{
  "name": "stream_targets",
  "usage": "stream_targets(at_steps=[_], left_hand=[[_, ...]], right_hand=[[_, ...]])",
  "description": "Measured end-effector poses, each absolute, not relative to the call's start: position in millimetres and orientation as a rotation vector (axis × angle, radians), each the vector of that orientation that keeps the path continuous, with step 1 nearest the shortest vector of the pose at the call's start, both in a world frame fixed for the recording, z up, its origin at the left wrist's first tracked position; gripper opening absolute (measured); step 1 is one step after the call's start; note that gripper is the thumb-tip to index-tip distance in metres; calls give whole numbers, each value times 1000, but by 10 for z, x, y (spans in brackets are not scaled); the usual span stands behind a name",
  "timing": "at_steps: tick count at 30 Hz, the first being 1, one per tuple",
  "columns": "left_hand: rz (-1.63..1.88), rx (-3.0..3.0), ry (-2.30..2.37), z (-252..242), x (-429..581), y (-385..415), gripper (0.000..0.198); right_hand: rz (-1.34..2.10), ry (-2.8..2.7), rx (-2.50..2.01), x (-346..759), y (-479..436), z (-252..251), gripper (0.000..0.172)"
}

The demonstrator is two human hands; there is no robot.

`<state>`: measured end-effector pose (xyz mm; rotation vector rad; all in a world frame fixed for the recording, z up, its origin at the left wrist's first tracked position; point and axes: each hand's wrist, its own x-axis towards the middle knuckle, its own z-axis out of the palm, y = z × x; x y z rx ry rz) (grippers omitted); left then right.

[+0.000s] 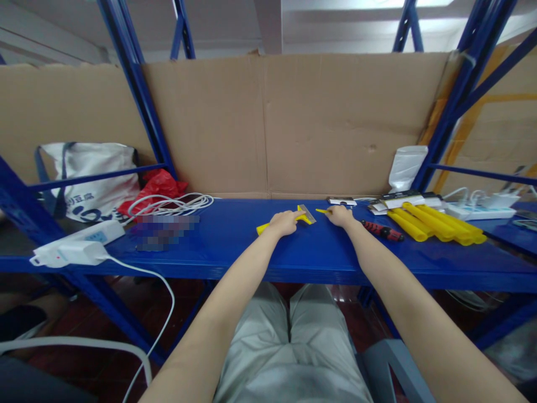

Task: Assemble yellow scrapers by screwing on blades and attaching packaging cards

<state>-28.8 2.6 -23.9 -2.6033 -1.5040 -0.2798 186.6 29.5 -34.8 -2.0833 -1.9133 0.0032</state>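
Presently the left hand [285,222] is gripping a yellow scraper [306,215] on the blue desk [235,238]; fingers of the right hand [339,216] are pinching a small yellow piece [321,211] beside its blade. Seemingly one unit is underway; the piled yellow handles [436,224] are lying untouched.

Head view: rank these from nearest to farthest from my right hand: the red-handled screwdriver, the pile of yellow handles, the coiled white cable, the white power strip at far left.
1. Red-handled screwdriver, just right of the right hand.
2. Pile of yellow handles, farther right.
3. Coiled white cable, left, near the cardboard.
4. White power strip, far left edge.
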Motion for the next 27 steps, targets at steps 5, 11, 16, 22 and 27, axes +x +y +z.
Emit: stream_targets(at_steps=[5,11,16,22,27], left_hand=[[-292,-2613,-1509,-228,-285,14,51],[-286,-2611,-1516,-227,-281,16,51],[-288,-2599,-1521,-232,-281,22,52],[-305,-2600,-1524,-247,-279,39,52],[-314,-2605,-1518,-243,-280,31,51]], right_hand=[[-64,-2046,-1982,1821,339,-358,28],[-247,-2263,-1876,1724,319,-331,25],[-400,-2303,-1834,1609,255,-291,31],[-254,-2176,-1855,1602,250,-315,34],[-92,-2058,-1959,1677,295,-335,31]])
